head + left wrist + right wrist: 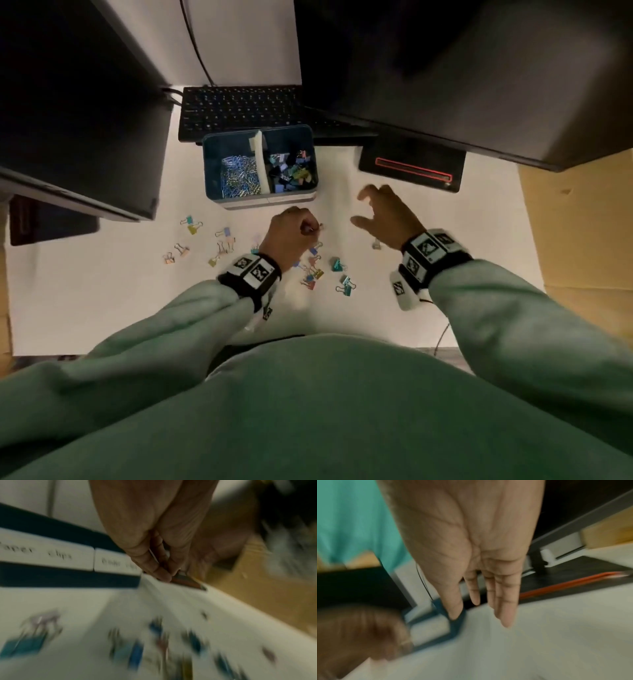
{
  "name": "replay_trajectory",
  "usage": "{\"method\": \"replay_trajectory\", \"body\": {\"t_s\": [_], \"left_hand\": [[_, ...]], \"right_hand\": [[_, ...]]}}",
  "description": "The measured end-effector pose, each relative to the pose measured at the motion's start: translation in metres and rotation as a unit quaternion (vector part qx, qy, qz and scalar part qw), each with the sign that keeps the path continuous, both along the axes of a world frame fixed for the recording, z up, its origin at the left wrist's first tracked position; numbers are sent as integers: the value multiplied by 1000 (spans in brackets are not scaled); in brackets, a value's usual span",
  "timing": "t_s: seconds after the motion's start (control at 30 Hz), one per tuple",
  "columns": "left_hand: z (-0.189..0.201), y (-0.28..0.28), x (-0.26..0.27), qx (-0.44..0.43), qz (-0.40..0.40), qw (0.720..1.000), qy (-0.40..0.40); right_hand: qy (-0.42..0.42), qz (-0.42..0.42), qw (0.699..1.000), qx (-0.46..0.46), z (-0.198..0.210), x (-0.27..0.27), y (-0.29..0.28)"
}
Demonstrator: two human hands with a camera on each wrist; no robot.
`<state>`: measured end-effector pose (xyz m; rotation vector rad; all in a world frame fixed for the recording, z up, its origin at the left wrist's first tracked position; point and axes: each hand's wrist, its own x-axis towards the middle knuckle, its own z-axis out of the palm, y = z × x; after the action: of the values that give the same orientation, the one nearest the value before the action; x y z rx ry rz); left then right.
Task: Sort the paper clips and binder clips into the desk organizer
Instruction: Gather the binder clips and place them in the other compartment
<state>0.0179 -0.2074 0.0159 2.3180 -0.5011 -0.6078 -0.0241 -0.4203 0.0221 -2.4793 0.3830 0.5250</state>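
White desk surface (445, 212) under dim, warm light. Black keyboard (239, 109) lay at the back, flanked by dark monitors (75, 113) left and right. Black pad with a red outline (412, 166) sat right. Bare wood (575, 222) showed past the white surface's right edge.

The blue rectangular plastic desk organizer (212, 178) stands upright on the white desk (102, 308). Its left compartment holds thin wire paper clips (238, 176); its right compartment holds small coloured metal binder clips (291, 168). More binder clips (337, 264) lie scattered on the desk just in front of the organizer.
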Motion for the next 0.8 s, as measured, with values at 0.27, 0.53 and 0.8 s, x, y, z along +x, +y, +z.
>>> {"method": "replay_trajectory", "body": {"t_s": [0.27,0.53,0.8], "left_hand": [[31,-4,77,37,-16,992,-119],[4,23,-17,166,-138,959,-184],[-2,16,1,124,-138,970,-161]], "right_hand": [[27,68,997,18,-45,-67,19],[46,250,966,-54,-56,-68,60],[40,187,981,-26,-57,-63,62]]}}
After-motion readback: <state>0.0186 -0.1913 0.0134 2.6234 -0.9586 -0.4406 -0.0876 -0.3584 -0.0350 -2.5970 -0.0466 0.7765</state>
